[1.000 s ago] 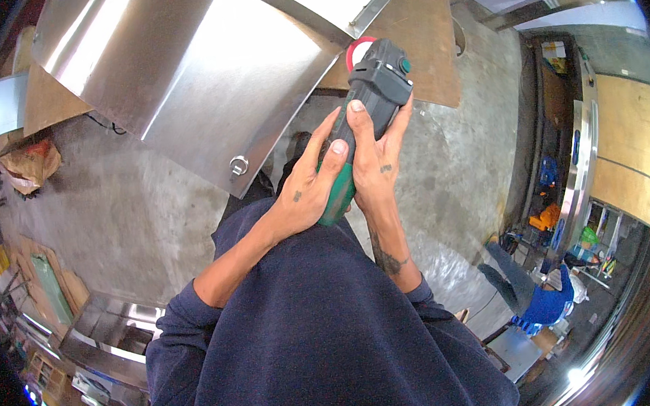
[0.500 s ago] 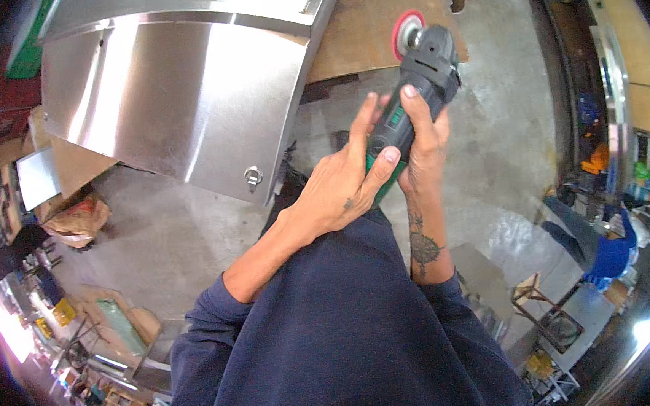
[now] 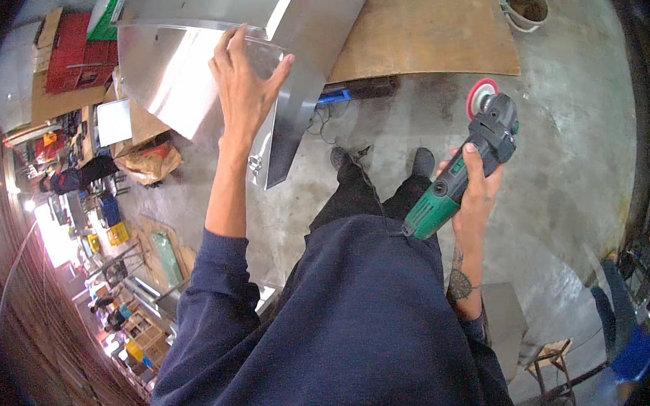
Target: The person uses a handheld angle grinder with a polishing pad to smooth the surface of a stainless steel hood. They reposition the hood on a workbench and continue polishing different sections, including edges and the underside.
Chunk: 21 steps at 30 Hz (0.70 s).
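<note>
In my right hand is an angle grinder with a green and black body, its red-rimmed round disc pointing away from me. My fingers wrap its body from the right, thumb on top. My left hand reaches out over a shiny stainless steel box-like piece. Its fingers are spread, with the tips at the raised ridge and the thumb stretched toward the right corner. Whether the fingertips press on the metal I cannot tell. A small metal latch sits at the steel's near corner.
A brown wooden board lies beyond the steel piece. A round bucket stands at the far right. A cable lies on the concrete floor near my feet. A person in blue is at the lower right; crumpled plastic lies left.
My left hand has let go of the grinder and moved out left to the steel piece. My right hand alone holds the grinder, now lower and farther right. The view has shifted.
</note>
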{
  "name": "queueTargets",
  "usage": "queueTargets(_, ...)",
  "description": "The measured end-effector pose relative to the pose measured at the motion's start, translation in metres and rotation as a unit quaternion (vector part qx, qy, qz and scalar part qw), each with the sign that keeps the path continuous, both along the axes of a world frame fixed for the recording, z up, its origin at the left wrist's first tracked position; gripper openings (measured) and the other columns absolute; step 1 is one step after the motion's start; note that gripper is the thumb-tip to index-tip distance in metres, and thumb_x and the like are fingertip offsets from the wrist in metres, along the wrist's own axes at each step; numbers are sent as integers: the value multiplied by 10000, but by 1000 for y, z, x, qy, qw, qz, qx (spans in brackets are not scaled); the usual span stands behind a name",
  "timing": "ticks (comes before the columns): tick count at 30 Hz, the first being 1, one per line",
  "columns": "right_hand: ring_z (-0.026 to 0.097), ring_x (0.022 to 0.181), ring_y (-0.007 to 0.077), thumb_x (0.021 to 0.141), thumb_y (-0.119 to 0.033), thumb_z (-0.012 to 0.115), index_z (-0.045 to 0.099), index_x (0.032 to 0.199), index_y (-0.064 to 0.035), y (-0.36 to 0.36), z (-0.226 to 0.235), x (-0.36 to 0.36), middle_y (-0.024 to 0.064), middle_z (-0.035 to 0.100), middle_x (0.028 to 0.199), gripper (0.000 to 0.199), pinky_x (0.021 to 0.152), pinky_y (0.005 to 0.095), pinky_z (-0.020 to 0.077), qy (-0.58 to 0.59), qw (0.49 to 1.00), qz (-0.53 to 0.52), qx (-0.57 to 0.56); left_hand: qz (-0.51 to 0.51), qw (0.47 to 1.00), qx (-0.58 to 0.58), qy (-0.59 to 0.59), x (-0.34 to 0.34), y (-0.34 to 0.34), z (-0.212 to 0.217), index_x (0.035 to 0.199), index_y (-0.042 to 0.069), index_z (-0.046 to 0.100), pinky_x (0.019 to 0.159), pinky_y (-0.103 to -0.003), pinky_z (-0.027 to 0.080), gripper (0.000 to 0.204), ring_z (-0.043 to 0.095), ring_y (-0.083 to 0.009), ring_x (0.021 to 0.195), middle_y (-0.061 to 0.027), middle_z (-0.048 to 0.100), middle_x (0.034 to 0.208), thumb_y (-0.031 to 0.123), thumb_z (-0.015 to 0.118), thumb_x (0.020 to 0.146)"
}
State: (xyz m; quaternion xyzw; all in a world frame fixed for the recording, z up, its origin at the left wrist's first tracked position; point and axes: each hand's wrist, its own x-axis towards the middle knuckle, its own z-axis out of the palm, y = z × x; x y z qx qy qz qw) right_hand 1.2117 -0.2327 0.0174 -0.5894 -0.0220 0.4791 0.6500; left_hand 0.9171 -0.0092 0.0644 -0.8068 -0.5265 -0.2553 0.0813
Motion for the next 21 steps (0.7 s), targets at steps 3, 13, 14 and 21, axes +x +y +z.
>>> queueTargets(3, 744, 768, 251, 1007, -242, 794, 486, 1372, -35, -9, -3, 17, 149, 688, 1034, 520, 653, 395, 645, -6, 1000, 13, -4, 11, 997, -5, 78, 5, 12, -3, 1451, 30, 611, 1080, -550, 459, 769, 535, -410, 1290, -187, 559, 1490, 481, 888, 893)
queueTargets(13, 742, 743, 241, 995, -167, 814, 469, 1399, -69, -20, 0, 48, 126, 692, 989, 540, 629, 389, 638, 25, 999, 45, 14, 119, 980, 120, -107, -16, 21, 66, 1156, 36, 775, 922, -477, 537, 333, 713, -360, 993, -178, 760, 1028, 268, 536, 1160)
queueTargets(14, 742, 746, 239, 995, -168, 815, 474, 1394, -67, -19, 2, 49, 124, 691, 988, 535, 633, 388, 638, 23, 998, 58, 17, 125, 976, 107, -140, -9, 1, 64, 1200, 37, 753, 899, -459, 549, 311, 715, -339, 981, -169, 755, 1029, 279, 565, 1150)
queueTargets(21, 746, 800, 217, 998, -207, 830, 542, 1321, -24, 8, 15, 25, 109, 701, 1014, 470, 716, 358, 631, 2, 985, 155, 73, -182, 726, -624, -226, 122, -201, 3, 1647, -65, 349, 1195, -506, 467, 1078, 578, -415, 1421, -324, 523, 1572, 551, 862, 925)
